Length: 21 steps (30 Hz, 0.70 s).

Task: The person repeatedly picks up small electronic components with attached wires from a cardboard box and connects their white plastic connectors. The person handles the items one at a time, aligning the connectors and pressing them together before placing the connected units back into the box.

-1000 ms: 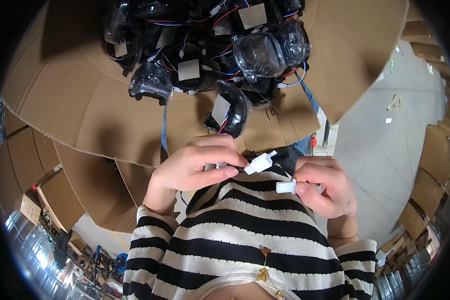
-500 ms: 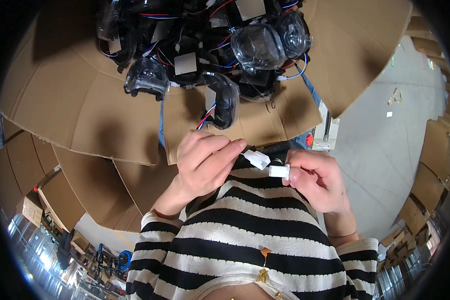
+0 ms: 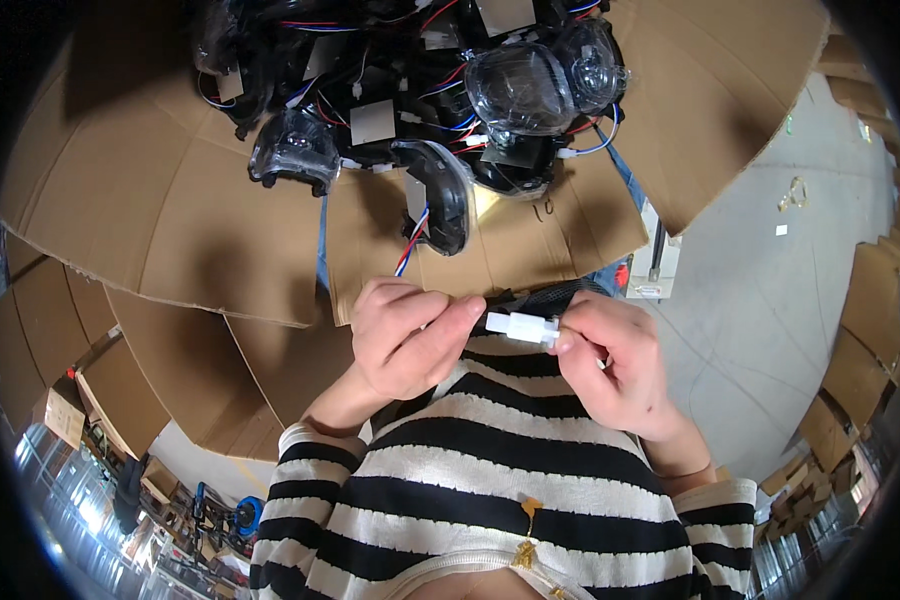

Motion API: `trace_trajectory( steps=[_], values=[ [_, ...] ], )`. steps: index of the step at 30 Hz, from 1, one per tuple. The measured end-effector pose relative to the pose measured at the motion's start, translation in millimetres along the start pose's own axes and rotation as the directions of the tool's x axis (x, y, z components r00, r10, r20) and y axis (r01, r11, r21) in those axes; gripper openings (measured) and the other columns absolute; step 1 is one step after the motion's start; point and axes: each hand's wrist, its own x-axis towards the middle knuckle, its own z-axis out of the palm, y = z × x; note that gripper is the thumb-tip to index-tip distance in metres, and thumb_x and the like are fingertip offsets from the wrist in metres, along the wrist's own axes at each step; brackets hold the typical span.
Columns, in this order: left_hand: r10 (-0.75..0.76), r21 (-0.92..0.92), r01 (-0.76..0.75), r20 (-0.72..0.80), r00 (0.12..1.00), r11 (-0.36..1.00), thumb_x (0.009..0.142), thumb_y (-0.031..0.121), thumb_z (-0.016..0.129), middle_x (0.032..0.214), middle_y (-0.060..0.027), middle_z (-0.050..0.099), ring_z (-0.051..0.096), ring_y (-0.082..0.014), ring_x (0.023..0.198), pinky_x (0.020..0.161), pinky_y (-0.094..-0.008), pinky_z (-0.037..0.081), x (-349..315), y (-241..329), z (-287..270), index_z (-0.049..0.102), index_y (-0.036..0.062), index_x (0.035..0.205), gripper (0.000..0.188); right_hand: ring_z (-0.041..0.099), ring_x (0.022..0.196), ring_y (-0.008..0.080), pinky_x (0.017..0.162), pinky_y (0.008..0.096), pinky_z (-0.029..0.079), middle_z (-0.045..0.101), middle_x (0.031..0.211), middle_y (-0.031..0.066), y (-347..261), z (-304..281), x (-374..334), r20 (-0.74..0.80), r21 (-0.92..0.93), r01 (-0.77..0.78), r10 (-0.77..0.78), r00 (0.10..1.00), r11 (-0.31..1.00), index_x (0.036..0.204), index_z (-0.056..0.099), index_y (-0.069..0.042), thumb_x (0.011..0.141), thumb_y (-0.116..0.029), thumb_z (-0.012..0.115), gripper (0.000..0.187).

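A white plastic connector [image 3: 521,326] is held between my two hands, close to my chest above a black-and-white striped top. My left hand [image 3: 407,335] pinches its left end, where a black sleeved cable runs behind the fingers. My right hand [image 3: 613,359] pinches its right end with thumb and forefinger. The two connector halves look pushed together into one piece. A black lamp housing [image 3: 444,200] with red, white and blue wires hangs just above my hands.
A pile of black lamp units with clear lenses [image 3: 526,85] and coloured wiring lies on flattened brown cardboard [image 3: 150,200]. Grey concrete floor [image 3: 770,290] is at the right. Stacked cardboard boxes [image 3: 860,360] line the right rim, and more cartons sit at the lower left.
The two white connector halves, apart a second ago, have come together between my hands. Both hands have moved closer to each other.
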Motion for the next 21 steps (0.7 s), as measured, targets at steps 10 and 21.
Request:
trace_trajectory(
  steps=[10, 21],
  values=[
    [-0.427, -0.326, 0.310, -0.394, 0.814, 0.893, 0.075, 0.007, 0.056, 0.088, -0.0081, 0.050, 0.050, -0.0208, 0.079, 0.068, -0.0298, 0.043, -19.0, 12.7, -56.8, 0.054, 0.0033, 0.091, 0.016, 0.047, 0.052, 0.0221, 0.046, 0.0305, 0.035, 0.051, 0.065, 0.0100, -3.0, -23.2, -11.2, 0.217, 0.383, 0.107, -0.203, 0.955, 0.917, 0.073, 0.054, 0.001, 0.074, -0.004, 0.051, 0.006],
    [0.055, 0.748, 0.636, -0.638, 0.768, -0.191, 0.077, 0.017, 0.051, 0.077, -0.0104, 0.057, 0.055, -0.0201, 0.072, 0.062, -0.0329, 0.043, -74.1, -5.8, -346.3, 0.056, -0.0013, 0.079, 0.019, 0.044, 0.051, 0.0144, 0.045, 0.0223, 0.029, 0.064, 0.074, 0.0092, -47.8, 9.7, -17.3, -0.661, 0.614, 0.780, -0.460, 0.593, 0.123, 0.065, 0.058, -0.007, 0.078, -0.014, 0.056, 0.015]
  ],
)
